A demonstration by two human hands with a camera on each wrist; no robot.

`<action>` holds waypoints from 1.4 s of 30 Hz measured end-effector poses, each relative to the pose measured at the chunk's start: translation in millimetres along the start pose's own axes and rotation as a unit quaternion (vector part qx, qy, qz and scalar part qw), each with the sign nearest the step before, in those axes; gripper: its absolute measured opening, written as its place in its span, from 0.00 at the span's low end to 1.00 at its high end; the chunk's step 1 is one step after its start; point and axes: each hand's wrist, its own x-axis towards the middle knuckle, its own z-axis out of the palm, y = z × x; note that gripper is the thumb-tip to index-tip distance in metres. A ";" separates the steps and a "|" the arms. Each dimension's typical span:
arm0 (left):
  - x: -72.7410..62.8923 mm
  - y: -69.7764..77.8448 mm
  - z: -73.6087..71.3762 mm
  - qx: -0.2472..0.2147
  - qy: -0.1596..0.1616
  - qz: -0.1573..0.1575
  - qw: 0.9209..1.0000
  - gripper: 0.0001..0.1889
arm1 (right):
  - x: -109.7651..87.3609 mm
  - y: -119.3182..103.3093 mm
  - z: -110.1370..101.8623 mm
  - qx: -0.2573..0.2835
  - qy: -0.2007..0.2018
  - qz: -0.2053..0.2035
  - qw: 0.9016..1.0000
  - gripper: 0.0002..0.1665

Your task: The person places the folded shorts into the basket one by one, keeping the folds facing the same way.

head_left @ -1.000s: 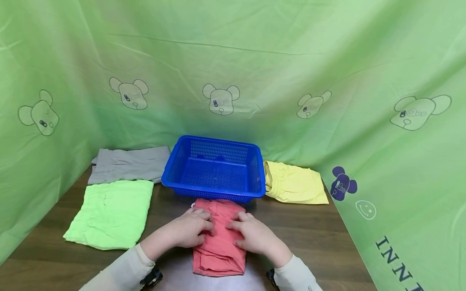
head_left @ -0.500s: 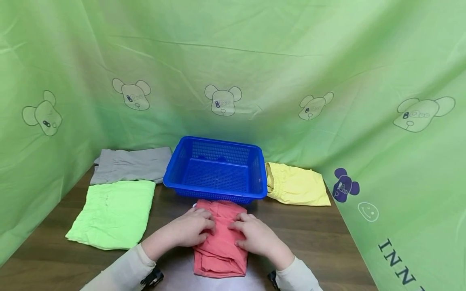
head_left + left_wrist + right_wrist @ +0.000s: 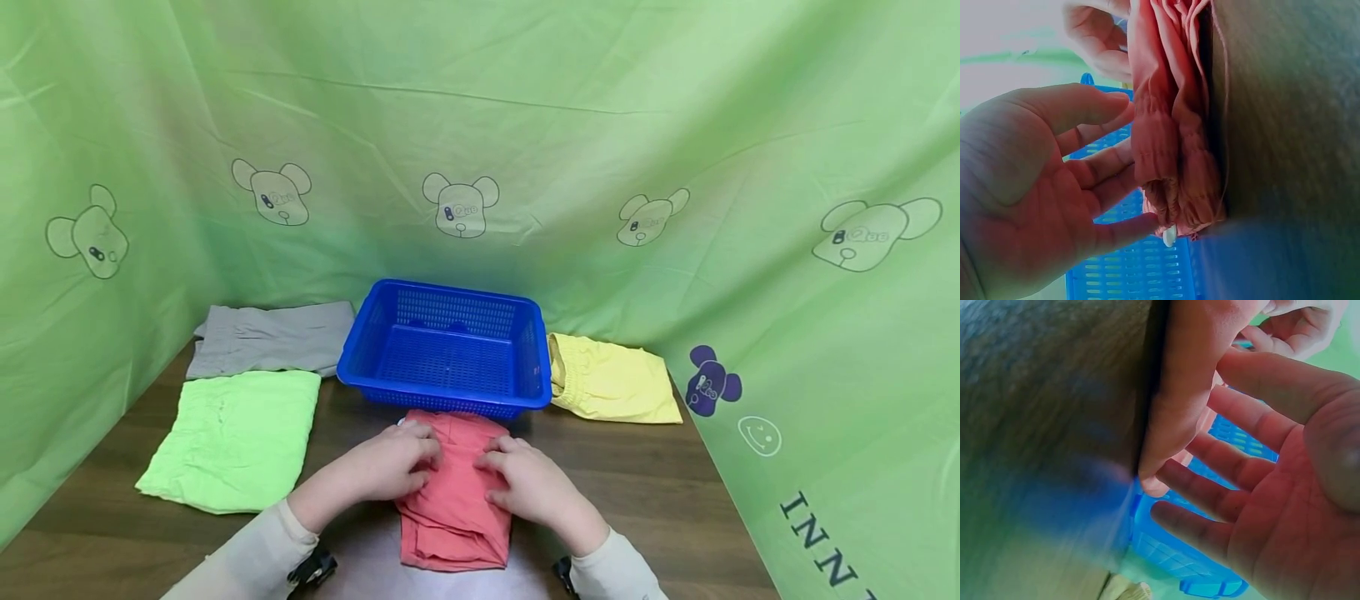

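Folded coral-red shorts [image 3: 457, 517] lie on the table in front of the blue basket, in the middle of the head view. My left hand [image 3: 393, 462] touches their left side with loosely bent, spread fingers. On the right side, my right hand [image 3: 528, 483] rests its fingertips on the cloth. In the left wrist view, the gathered elastic waistband of the shorts [image 3: 1157, 137] shows, with a white tip at its end. The right wrist view shows the palm of my right hand [image 3: 1272, 506], its fingers extended against the cloth's edge. Neither hand grips the cloth.
The blue basket [image 3: 446, 398] stands just behind the shorts. Folded grey cloth [image 3: 270, 337] and a lime-green garment [image 3: 236, 442] lie to the left. A folded yellow garment [image 3: 615, 379] with a gathered waistband lies right of the basket. Green curtains [image 3: 480, 100] surround the table.
Both hands stay at the coral-red shorts. My left hand has shifted slightly up and left, and its fingers overlap the cloth a little less. The basket and other garments have not moved on the table.
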 end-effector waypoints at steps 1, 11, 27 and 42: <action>-0.1 0.2 -0.8 -0.003 0.001 -0.006 1.000 0.06 | -0.1 0.2 0.0 0.001 0.001 0.003 1.000 0.22; -0.4 -2.6 -6.9 -0.050 0.000 -0.052 0.997 0.08 | -3.3 0.4 -6.7 0.010 0.004 0.033 0.999 0.19; 1.1 -1.8 -8.0 -0.097 0.022 -0.144 0.985 0.16 | -6.1 0.2 -14.0 0.027 0.014 0.104 0.994 0.17; -2.4 -1.5 -9.2 -0.046 0.044 -0.175 0.983 0.25 | -8.4 -3.5 -19.5 0.031 -0.004 0.225 0.974 0.24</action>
